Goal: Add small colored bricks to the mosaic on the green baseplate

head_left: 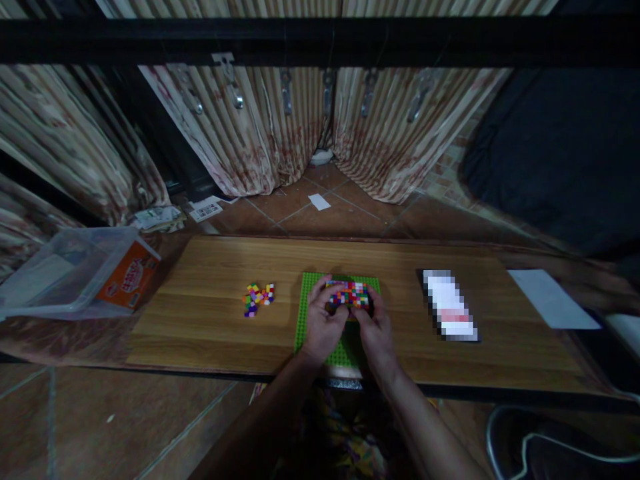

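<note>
A green studded baseplate (pixel 313 293) lies in the middle of a low wooden table (pixel 210 320). On its far part sits a block of small multicoloured bricks (pixel 350 292). My left hand (pixel 323 320) rests on the plate with its fingers curled against the block's near left edge. My right hand (pixel 375 327) is beside it, fingers bent and pressed at the block's near right edge. What the fingertips pinch is hidden. A small loose heap of coloured bricks (pixel 258 298) lies on the wood to the left of the plate.
A clear plastic tub (pixel 60 270) with an orange box (pixel 129 275) stands at the table's left end. A blurred-out flat object (pixel 450 305) and a white sheet (pixel 553 299) lie to the right. Striped curtains (pixel 260 133) hang behind, above a tiled floor.
</note>
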The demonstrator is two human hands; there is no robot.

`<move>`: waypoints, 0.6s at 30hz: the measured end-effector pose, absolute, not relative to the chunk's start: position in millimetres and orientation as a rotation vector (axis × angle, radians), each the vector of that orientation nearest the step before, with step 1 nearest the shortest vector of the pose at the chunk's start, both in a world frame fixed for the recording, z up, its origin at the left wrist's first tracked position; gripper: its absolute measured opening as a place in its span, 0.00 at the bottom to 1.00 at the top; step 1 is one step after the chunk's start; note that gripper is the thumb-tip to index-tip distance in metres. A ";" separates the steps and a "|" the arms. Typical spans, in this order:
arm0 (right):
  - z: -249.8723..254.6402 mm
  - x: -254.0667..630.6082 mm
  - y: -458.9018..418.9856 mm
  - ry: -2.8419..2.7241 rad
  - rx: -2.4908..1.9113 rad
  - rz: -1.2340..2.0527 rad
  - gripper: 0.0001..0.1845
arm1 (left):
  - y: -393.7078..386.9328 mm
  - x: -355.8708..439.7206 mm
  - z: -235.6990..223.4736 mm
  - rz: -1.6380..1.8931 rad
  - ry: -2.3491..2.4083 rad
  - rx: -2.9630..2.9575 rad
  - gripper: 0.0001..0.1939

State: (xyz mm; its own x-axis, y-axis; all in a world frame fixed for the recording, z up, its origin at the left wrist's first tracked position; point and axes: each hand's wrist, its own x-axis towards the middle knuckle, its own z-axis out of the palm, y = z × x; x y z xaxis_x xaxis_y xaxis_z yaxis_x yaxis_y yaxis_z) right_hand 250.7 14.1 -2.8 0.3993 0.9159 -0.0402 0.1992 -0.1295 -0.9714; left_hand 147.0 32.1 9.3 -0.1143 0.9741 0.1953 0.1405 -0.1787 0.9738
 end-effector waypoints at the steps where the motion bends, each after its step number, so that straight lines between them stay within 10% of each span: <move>1: -3.1 250.4 14.0 -1.015 -1.596 0.840 0.33 | 32.1 147.5 8.9 1.388 1.315 1.389 0.20; 18: 2.6 246.4 12.4 -1.038 -1.631 0.778 0.31 | 32.3 150.5 6.0 1.412 1.328 1.389 0.20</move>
